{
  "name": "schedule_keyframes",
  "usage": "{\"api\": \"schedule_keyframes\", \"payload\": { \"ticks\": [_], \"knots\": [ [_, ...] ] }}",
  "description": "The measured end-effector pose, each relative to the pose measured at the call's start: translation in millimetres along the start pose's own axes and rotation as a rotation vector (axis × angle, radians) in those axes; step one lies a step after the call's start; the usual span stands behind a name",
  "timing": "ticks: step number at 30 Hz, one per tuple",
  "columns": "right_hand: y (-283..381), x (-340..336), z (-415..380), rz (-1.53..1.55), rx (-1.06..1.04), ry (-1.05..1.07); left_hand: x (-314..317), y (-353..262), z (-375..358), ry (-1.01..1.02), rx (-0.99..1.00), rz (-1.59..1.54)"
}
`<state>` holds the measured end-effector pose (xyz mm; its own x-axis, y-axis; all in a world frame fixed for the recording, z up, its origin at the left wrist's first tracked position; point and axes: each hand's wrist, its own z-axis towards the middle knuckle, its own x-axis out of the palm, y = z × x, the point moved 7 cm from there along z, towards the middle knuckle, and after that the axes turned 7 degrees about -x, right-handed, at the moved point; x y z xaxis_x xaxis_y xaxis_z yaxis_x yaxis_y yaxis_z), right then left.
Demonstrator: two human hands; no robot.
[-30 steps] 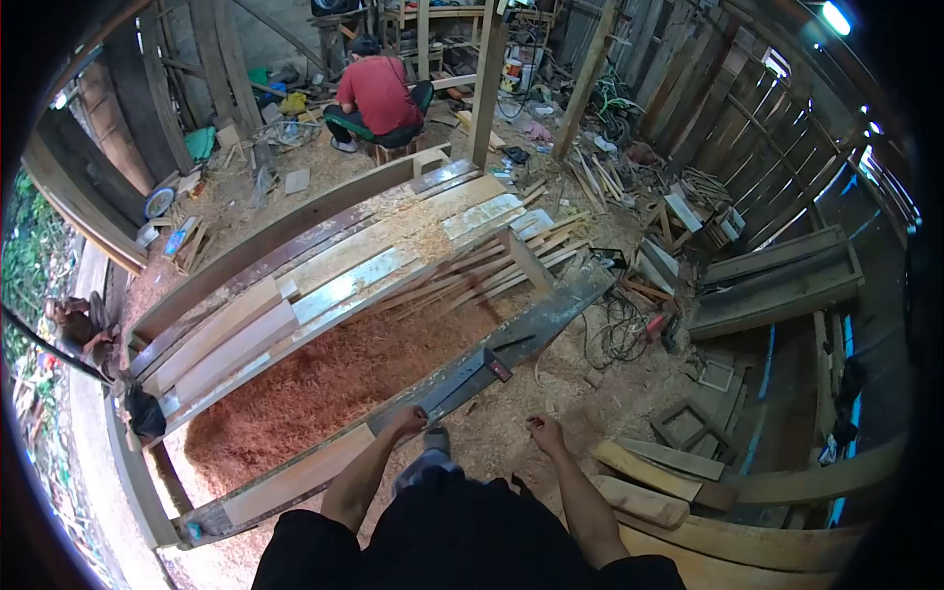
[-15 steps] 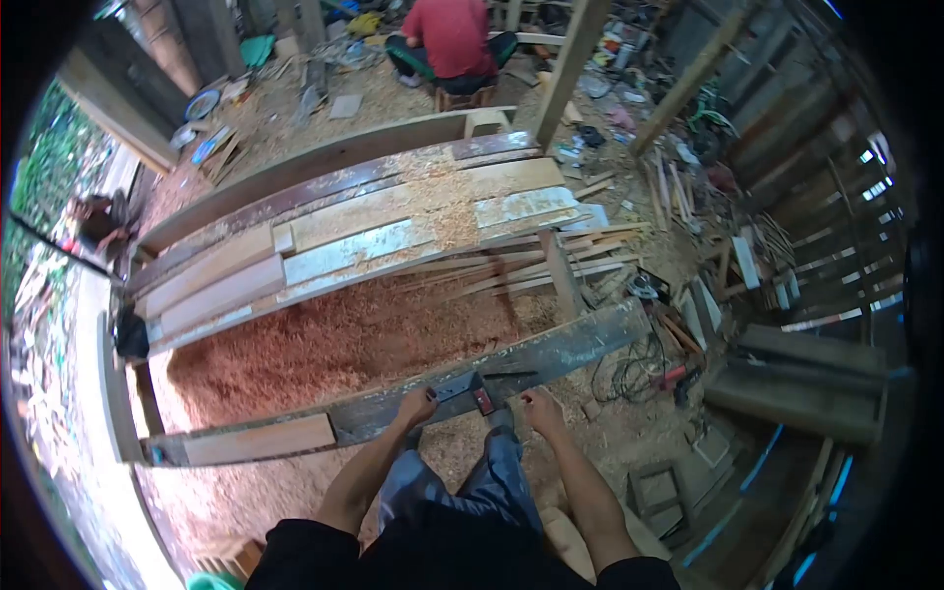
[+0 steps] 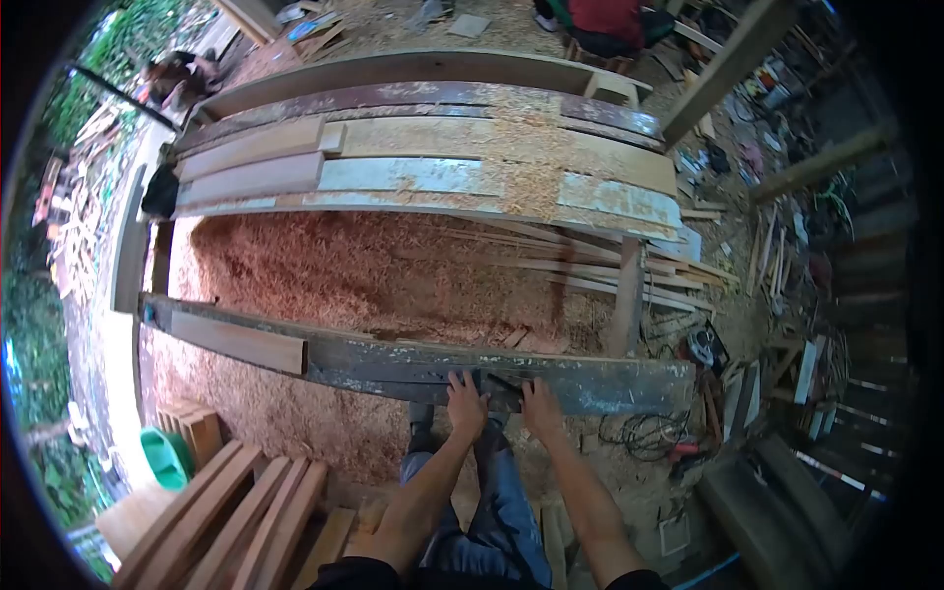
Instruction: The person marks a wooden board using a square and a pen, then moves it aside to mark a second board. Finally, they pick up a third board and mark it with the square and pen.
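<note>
A long dark plank (image 3: 610, 386) runs across in front of me, with a pale board (image 3: 236, 341) on its left part. On the plank's middle rests my left hand (image 3: 466, 401), its fingers spread over a dark flat piece. Just to the right, my right hand (image 3: 540, 405) is at the plank with its fingers bent near the end of a thin dark tool (image 3: 504, 384). The tool lies between the two hands. Whether the right fingers grip it is too small to tell.
Beyond the plank stands a wide bench of boards (image 3: 413, 175) strewn with shavings. Sawn timber (image 3: 246, 511) and a green container (image 3: 166, 458) are at lower left. Cables (image 3: 644, 438) and a power tool (image 3: 704, 346) lie at right. A seated person (image 3: 605, 25) is at the top.
The view has swung left. Both hands have come closer together on the plank, and my left hand has opened out. The dark block with a red part no longer shows between them.
</note>
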<state>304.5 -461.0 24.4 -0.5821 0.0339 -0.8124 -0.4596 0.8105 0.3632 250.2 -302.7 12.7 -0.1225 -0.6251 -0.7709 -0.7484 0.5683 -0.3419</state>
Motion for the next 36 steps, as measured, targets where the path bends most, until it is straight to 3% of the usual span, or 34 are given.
{"api": "schedule_keyframes", "payload": {
  "ticks": [5,8,9,12,14,16,19,20,21,23,24,26,29,34,36],
  "knots": [
    [-0.3,11.1,8.2,-0.005,-0.109,0.104,-9.3,5.7,-7.9,0.021,-0.021,-0.059],
    [-4.0,7.2,-0.6,0.147,-0.079,0.013,-32.7,6.7,-26.8,-0.034,0.032,-0.065],
    [-6.2,4.8,-6.8,0.244,0.037,0.06,-43.1,8.2,-37.2,-0.086,0.086,-0.06],
    [16.4,-21.6,-36.3,0.447,0.211,0.062,-97.7,18.5,-74.2,-0.227,0.104,-0.102],
    [21.5,-14.1,-45.2,0.467,0.079,-0.012,-153.8,31.2,-90.5,-0.318,0.078,-0.151],
    [59.8,-47.1,-69.4,0.416,0.128,0.095,-202.8,56.7,-112.5,-0.322,0.054,-0.305],
    [92.7,-34.6,-54.4,0.326,-0.093,0.09,-259.7,115.6,-120.2,-0.44,0.065,-0.544],
    [107.3,-32.8,-41.6,0.315,-0.124,0.088,-270.5,143.2,-118.1,-0.651,0.116,-0.616],
    [124.0,-40.3,-25.9,0.37,-0.174,-0.012,-287.4,159.1,-127.3,-0.679,0.106,-0.625],
    [175.9,-70.7,-17.7,0.436,-0.241,-0.177,-312.1,206.2,-128.5,-0.423,-0.136,-0.912],
    [209.6,-95.6,-19.4,0.443,-0.26,-0.248,-323.8,222.4,-134.2,-0.444,-0.133,-0.926],
    [257.1,-110.4,-11.0,0.391,-0.343,-0.257,-324.0,256.3,-134.8,-0.262,-0.173,-1.172],
    [350.8,-141.2,-19.6,0.322,-0.52,-0.283,-333.7,299.6,-137.9,-0.164,-0.082,-1.461],
    [464.8,-145.2,-48.9,0.123,-0.8,-0.349,-365.9,358.8,-157.8,-0.208,-0.004,-1.677],
    [505.9,-140.8,-65.1,0.07,-1.137,-0.521,-380.0,379.7,-169.8,-0.196,0.013,-1.749]
  ]
}}
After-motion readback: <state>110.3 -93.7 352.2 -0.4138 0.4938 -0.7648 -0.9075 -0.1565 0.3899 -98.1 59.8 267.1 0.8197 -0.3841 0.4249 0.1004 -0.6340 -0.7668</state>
